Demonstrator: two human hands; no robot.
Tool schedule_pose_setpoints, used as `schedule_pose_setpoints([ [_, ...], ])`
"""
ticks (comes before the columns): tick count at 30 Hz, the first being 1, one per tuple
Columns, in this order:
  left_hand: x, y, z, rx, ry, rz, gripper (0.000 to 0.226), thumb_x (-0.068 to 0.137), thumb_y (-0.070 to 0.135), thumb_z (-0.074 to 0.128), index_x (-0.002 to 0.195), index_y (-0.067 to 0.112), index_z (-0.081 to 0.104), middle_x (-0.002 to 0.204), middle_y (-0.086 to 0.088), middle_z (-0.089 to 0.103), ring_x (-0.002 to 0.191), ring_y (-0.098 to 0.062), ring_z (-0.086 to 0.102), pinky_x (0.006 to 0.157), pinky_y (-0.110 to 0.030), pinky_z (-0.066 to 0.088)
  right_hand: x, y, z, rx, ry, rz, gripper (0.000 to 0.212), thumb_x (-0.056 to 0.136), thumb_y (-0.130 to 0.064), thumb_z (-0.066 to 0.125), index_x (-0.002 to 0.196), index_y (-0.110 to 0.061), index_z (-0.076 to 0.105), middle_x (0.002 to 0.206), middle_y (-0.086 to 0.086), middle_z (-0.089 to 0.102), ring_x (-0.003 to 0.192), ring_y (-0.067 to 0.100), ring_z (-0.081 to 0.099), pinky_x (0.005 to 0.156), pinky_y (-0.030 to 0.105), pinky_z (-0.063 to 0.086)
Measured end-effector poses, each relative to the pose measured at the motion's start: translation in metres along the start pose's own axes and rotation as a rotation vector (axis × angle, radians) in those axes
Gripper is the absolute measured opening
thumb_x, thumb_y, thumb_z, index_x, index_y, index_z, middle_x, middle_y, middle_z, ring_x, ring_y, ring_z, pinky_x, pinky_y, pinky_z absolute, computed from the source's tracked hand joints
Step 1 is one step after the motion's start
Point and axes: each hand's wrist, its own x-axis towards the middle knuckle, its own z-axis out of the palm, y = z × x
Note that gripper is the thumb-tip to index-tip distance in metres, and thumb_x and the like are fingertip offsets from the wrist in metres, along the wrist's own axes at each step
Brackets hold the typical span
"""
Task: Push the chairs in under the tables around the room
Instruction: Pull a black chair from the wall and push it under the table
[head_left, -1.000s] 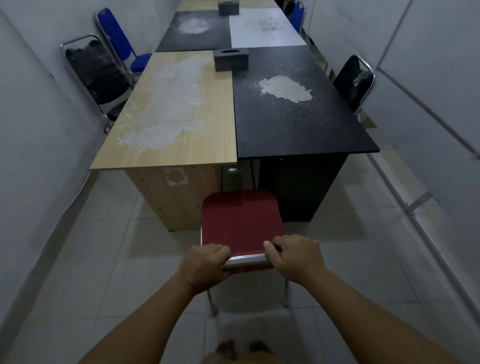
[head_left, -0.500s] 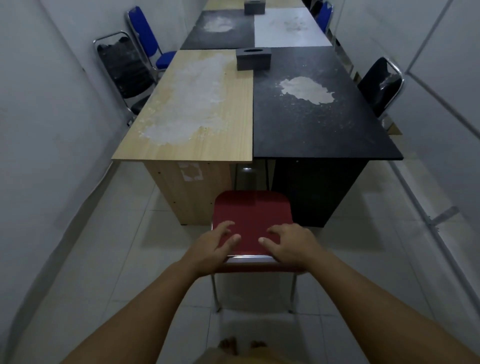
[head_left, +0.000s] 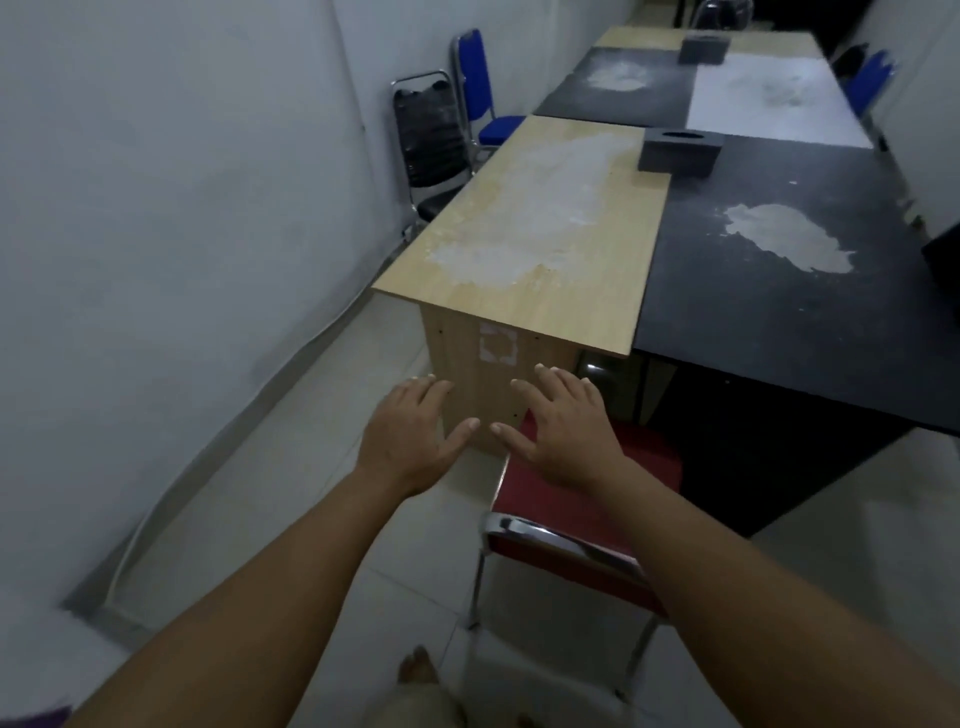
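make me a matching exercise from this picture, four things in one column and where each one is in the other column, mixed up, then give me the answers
Things
1. red chair
2. black chair
3. nearer grey box
4. white powder patch

Places
A. on the black tabletop
B. by the left wall, beside the wooden table
C. at the near end of the tables, below the hands
D. across the seam between the wooden and black tables

Pairs: 1-C, 2-B, 3-D, 4-A

A wood-topped counter (head_left: 561, 291) smeared with white residue (head_left: 540, 218) abuts a black counter (head_left: 779, 322), a dark box (head_left: 679, 154) straddling their seam, all standing on the pale tiled floor (head_left: 291, 499).
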Motion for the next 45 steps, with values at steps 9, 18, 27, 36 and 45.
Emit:
schedule_pose_setpoints([
  [9,-0.009,-0.099,-0.036,-0.054,0.187,-0.189,0.061,0.092,0.057,0.042,0.123,0.008,0.059,0.122,-0.011,0.062,0.114,-0.027,0.056,0.094,-0.039,0.047,0.082,-0.075,0.018,-0.012,-0.018,-0.208,0.077,0.09,-0.074,0.029,0.15,-0.026,0.032,0.158,0.009,0.027,0.146,0.027,0.018,0.118,0.049,0.009],
  [18,0.021,-0.236,-0.069,0.032,0.051,-0.351,0.078,0.086,0.067,0.034,0.14,0.012,0.044,0.144,-0.012,0.046,0.134,-0.03,0.038,0.107,-0.043,0.035,0.201,-0.182,0.043,-0.012,-0.024,-0.324,0.078,0.088,-0.076,0.025,0.148,-0.026,0.032,0.157,0.011,0.028,0.146,0.028,0.019,0.119,0.053,0.011],
  [27,0.054,-0.35,-0.105,0.061,0.053,-0.437,0.078,0.085,0.069,0.035,0.143,0.017,0.04,0.151,-0.013,0.037,0.139,-0.03,0.032,0.111,-0.046,0.032,0.292,-0.272,0.057,0.034,0.027,-0.342,0.088,0.083,-0.078,0.014,0.149,-0.023,0.032,0.157,0.011,0.03,0.146,0.029,0.02,0.118,0.053,0.013],
  [36,0.089,-0.413,-0.1,0.013,0.061,-0.48,0.079,0.085,0.07,0.033,0.143,0.017,0.04,0.151,-0.012,0.037,0.139,-0.029,0.031,0.11,-0.045,0.033,0.359,-0.303,0.08,0.027,0.019,-0.352,0.085,0.085,-0.078,0.014,0.149,-0.025,0.032,0.156,0.01,0.03,0.146,0.028,0.02,0.119,0.054,0.012],
  [45,0.182,-0.478,-0.093,0.014,0.057,-0.453,0.075,0.086,0.068,0.035,0.143,0.018,0.041,0.152,-0.01,0.035,0.14,-0.028,0.03,0.11,-0.043,0.031,0.465,-0.308,0.1,0.018,0.036,-0.3,0.084,0.086,-0.078,0.018,0.148,-0.024,0.033,0.155,0.01,0.032,0.145,0.028,0.022,0.118,0.055,0.012],
])
